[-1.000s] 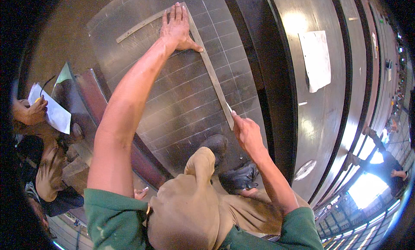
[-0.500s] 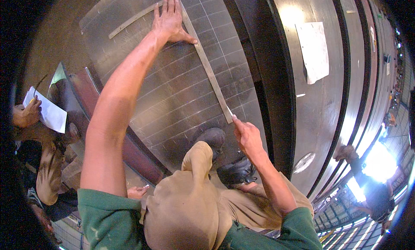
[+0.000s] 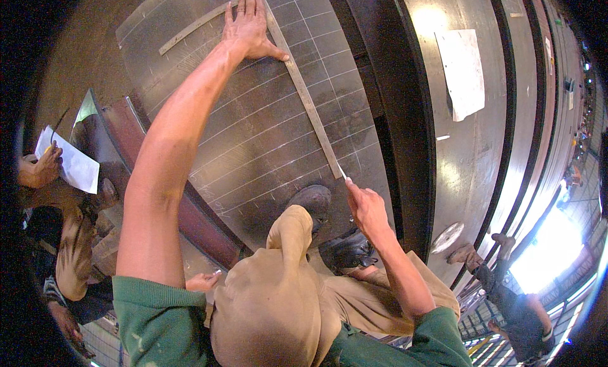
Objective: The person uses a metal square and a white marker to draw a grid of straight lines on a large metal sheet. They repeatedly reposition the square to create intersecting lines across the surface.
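My left hand (image 3: 248,25) lies flat with fingers spread at the far end of a long metal straightedge (image 3: 304,94), pressing it onto a dark steel plate (image 3: 266,139) ruled with white chalk lines. The thumb rests against the straightedge's edge. My right hand (image 3: 366,208) is closed on a small white chalk piece (image 3: 342,173), whose tip touches the plate at the near end of the straightedge. A second thin metal strip (image 3: 190,31) lies on the plate left of my left hand. My dark boots (image 3: 313,202) stand on the plate's near edge.
A white paper sheet (image 3: 465,69) lies on the curved steel surface to the right. A reddish beam (image 3: 190,208) runs along the plate's left edge. At the left, a crouching person's hand (image 3: 41,170) holds a paper (image 3: 73,167). Another person (image 3: 506,291) stands at lower right.
My left hand stays pressed on the straightedge. My right hand with the chalk has edged slightly nearer along its lower end. The person at lower right has come into view.
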The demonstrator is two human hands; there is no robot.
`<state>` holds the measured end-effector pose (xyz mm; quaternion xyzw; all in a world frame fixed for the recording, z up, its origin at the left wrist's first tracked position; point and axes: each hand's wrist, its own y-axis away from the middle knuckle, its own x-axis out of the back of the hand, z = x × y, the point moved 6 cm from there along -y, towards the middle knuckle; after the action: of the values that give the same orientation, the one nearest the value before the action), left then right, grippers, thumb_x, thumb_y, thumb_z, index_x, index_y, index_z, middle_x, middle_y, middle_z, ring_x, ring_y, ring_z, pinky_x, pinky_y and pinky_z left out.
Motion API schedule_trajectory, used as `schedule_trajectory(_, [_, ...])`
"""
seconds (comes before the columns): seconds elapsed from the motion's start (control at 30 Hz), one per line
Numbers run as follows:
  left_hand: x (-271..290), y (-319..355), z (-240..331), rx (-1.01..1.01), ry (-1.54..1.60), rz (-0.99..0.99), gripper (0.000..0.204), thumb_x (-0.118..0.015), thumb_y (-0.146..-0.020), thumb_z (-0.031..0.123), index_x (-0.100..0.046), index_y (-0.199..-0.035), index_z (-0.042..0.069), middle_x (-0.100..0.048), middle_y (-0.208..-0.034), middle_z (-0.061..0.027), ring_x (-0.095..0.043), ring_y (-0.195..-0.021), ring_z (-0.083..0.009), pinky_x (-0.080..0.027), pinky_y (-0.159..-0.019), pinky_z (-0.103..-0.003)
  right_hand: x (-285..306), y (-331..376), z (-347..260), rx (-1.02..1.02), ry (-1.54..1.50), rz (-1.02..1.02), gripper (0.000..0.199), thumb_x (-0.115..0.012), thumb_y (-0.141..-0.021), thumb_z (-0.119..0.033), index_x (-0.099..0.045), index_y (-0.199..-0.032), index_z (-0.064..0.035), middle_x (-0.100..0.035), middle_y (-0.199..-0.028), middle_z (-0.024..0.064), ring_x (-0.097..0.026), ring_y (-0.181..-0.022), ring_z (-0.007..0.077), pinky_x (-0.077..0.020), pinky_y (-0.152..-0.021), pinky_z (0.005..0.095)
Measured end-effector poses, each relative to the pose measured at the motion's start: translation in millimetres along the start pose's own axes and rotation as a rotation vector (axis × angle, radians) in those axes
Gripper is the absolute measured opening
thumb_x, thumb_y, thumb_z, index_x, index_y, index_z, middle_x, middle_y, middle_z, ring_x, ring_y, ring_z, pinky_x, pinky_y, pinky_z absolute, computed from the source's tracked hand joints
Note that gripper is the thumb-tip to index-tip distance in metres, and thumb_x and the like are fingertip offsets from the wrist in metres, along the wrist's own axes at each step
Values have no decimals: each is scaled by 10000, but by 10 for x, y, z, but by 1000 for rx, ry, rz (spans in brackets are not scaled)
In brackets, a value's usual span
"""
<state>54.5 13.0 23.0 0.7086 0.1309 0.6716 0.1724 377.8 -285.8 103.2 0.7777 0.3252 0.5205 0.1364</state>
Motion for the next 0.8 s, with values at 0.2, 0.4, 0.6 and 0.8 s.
schedule_trajectory(0.2, [9,-19,-6,3,19,9,1578,-777,-492,824,-30,-1562,-63,12,-1646,-259,12,-1538,-374,-70,-1223,-574,2,73,35,-26,-20,-15,387,-600,-883,-62,-606,-1268,-23,-642,-782,190,-623,-744,378,-504,-696,484])
schedule_trajectory(0.4, [-25,-31,-38,-27,58,49,1586,-771,-484,835,-39,-1556,-76,-3,-1639,-278,-11,-1534,-389,-72,-1224,-571,162,184,-83,-86,-9,-53,272,-605,-854,-94,-623,-1119,-33,-659,-801,190,-640,-778,392,-505,-720,502])
schedule_trajectory(0.6, [-31,-41,-16,-21,25,5,1617,-790,-466,825,-9,-1550,-84,-13,-1631,-293,-14,-1531,-403,-68,-1214,-601,459,325,-192,-239,110,-29,207,-604,-899,-172,-617,-1073,-59,-657,-784,197,-648,-785,403,-491,-713,517])
schedule_trajectory(0.8, [-19,-86,-22,7,38,-24,1648,-781,-436,847,13,-1557,-63,31,-1636,-284,9,-1532,-399,-41,-1149,-724,130,281,318,-323,-217,143,179,-569,-945,-118,-520,-1091,-24,-608,-951,257,-582,-933,464,-457,-821,526])
